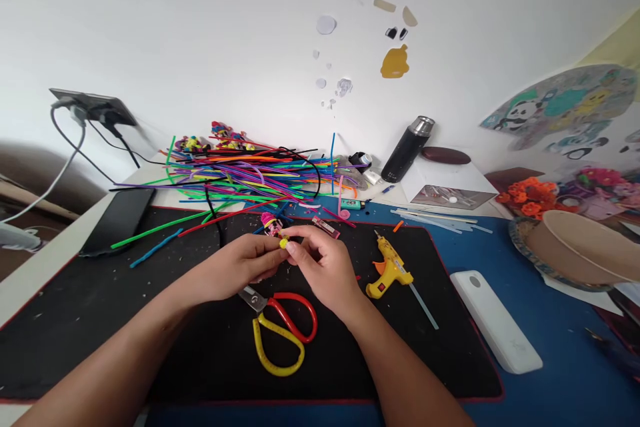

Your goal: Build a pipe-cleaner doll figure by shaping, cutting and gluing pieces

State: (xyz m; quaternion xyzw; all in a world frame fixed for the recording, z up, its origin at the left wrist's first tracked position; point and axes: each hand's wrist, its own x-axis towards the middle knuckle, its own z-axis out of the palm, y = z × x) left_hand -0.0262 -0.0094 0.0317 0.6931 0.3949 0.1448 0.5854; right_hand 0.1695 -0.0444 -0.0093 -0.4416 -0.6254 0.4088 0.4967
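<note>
My left hand (243, 263) and my right hand (324, 265) meet over the black mat, thumbs and fingertips pinched around a small yellow fuzzy piece (284, 243), apparently of pipe cleaner. Just beyond the fingertips is a small figure (271, 223) with a pink top and yellow band; whether it is held or only lies behind is unclear. Under my left hand lie scissors (259, 303) with one red and one yellow handle, their blades partly hidden. To the right of my right hand, a yellow glue gun (391, 268) rests on its side with a glue stick in its back.
Colourful pipe cleaners (250, 173) are heaped at the back, near a black phone (120, 220). A black flask (407, 150) leans beside a white box (445, 180). Glue sticks (440, 219), a white case (495, 320) and a bowl (590, 247) are on the right.
</note>
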